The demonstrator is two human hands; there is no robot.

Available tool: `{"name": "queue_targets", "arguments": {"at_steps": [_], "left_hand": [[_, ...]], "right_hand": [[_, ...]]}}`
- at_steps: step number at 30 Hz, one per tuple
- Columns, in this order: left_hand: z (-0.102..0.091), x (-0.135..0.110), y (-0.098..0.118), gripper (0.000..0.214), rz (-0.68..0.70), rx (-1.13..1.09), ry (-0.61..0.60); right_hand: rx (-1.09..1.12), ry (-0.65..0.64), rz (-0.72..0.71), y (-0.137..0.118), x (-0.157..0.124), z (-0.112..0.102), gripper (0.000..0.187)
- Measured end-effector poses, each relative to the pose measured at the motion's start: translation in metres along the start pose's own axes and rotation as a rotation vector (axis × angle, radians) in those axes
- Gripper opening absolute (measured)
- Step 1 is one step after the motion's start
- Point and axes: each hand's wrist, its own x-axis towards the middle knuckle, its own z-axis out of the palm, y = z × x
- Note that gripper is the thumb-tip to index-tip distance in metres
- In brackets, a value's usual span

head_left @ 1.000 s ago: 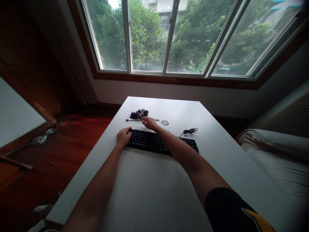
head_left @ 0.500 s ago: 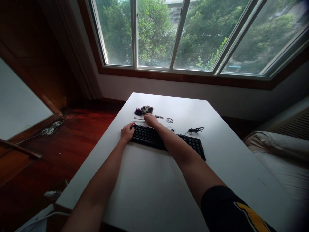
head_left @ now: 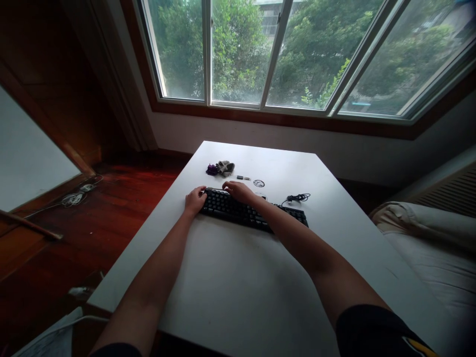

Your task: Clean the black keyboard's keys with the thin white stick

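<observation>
A black keyboard lies across the white table, slightly slanted. My left hand grips its left end, thumb on top and fingers closed around the edge. Over the keyboard's upper left keys, my right hand pinches a thin stick-like tool, perhaps a small brush. The tool points left along the far key row; its tip is too small to make out clearly. My right forearm covers part of the keyboard's right half.
Beyond the keyboard lie a purple bundle, a grey cloth-like bundle, a slim pen-like tool and a round disc-like item. A coiled black cable sits behind its right end. The table stands near a window.
My right hand has come nearer to me, bringing the thin tool from behind the keyboard to over its far left keys. My left hand keeps its grip on the keyboard.
</observation>
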Motion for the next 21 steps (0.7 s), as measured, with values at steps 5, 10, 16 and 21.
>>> {"name": "queue_targets", "arguments": {"at_steps": [5,10,16,21], "left_hand": [[0.000,0.001,-0.003,0.040,0.032,0.003,-0.002],[0.000,0.000,-0.004,0.041,0.050,0.012,-0.012],[-0.001,-0.002,0.000,0.042,0.048,0.017,-0.014],[0.000,-0.002,0.000,0.039,0.075,0.039,-0.011]], "right_hand": [[-0.081,-0.025,0.030,-0.025,-0.001,0.001,0.023],[-0.183,-0.088,0.073,-0.042,0.001,-0.005,0.029],[-0.223,-0.134,0.059,-0.033,-0.012,-0.015,0.030],[-0.230,-0.124,0.056,-0.017,-0.032,-0.024,0.030]]}}
